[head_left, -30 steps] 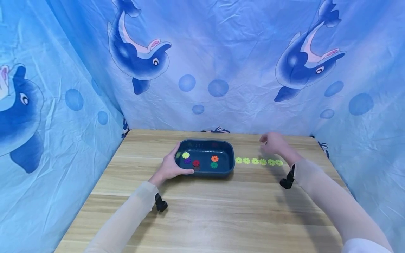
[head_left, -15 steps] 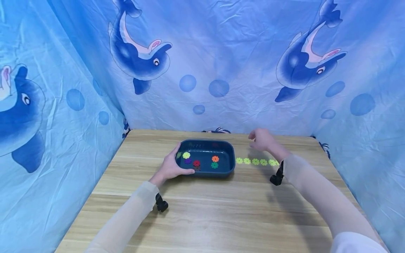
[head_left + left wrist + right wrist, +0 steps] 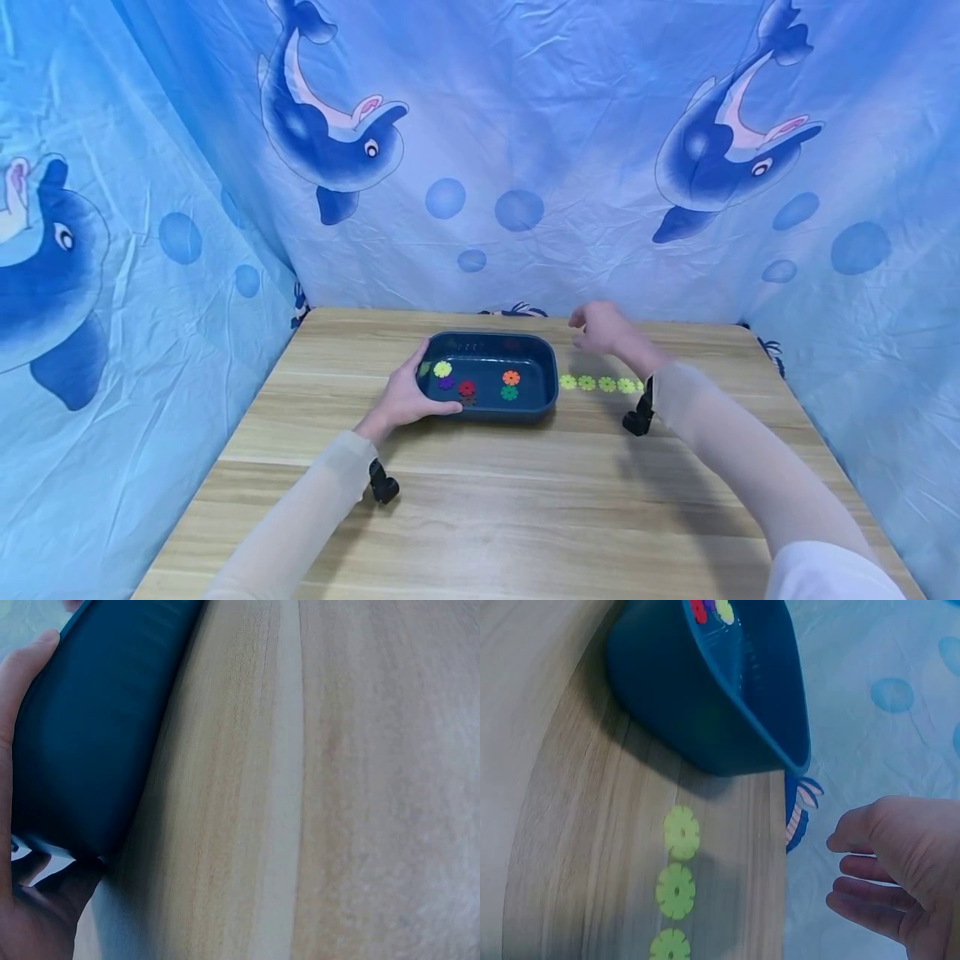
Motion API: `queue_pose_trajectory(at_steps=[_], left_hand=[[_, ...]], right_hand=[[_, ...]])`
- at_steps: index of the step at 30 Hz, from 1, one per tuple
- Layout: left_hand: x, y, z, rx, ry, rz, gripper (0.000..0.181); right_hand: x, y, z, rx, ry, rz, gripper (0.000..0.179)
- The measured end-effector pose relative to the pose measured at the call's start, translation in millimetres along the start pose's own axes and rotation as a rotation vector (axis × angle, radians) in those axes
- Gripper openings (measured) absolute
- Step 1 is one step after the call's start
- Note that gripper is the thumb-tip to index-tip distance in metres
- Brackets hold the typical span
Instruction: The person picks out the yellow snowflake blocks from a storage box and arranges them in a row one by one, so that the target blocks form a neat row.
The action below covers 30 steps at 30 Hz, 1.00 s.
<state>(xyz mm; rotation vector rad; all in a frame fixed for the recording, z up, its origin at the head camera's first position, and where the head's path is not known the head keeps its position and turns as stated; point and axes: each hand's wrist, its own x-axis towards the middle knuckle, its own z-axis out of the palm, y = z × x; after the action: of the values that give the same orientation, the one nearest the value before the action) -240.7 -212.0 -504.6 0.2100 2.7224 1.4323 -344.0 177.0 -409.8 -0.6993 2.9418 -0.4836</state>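
Note:
My left hand (image 3: 405, 402) grips the left end of a dark blue plastic basin (image 3: 517, 414), its thumb along the front wall. In the left wrist view the fingers reach around the basin's end (image 3: 90, 727). Inside lie flower-shaped plastic discs: yellow (image 3: 442, 369), purple (image 3: 447, 384), red (image 3: 467, 388), orange (image 3: 511, 377) and green (image 3: 510, 392). Raised above the table behind the row of discs, my right hand (image 3: 602, 330) has loosely bent fingers with nothing between them. In the right wrist view this hand (image 3: 900, 862) is apart from the basin.
A line of yellow-green flower discs (image 3: 587, 382) runs rightward from the basin on the wooden table (image 3: 480, 500); the right wrist strap (image 3: 640, 417) and sleeve overlap its far end. Blue dolphin-print cloth (image 3: 570, 208) hangs behind and at both sides.
My right hand has moved left toward the basin, and its wrist now covers the right end of the disc row. The left hand and basin have stayed put.

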Motion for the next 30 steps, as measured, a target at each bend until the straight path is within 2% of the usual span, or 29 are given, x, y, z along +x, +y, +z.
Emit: queue_pose_trajectory(at_steps=[19, 30], left_hand=[[-1.5, 2.0, 0.3, 0.000, -0.004, 0.003, 0.138], [-1.0, 2.6, 0.3, 0.000, 0.006, 0.010, 0.138]], right_hand=[[27.0, -47, 8, -0.005, -0.028, -0.021, 0.034], [45.0, -82, 27, -0.065, -0.056, -0.122, 0.022]])
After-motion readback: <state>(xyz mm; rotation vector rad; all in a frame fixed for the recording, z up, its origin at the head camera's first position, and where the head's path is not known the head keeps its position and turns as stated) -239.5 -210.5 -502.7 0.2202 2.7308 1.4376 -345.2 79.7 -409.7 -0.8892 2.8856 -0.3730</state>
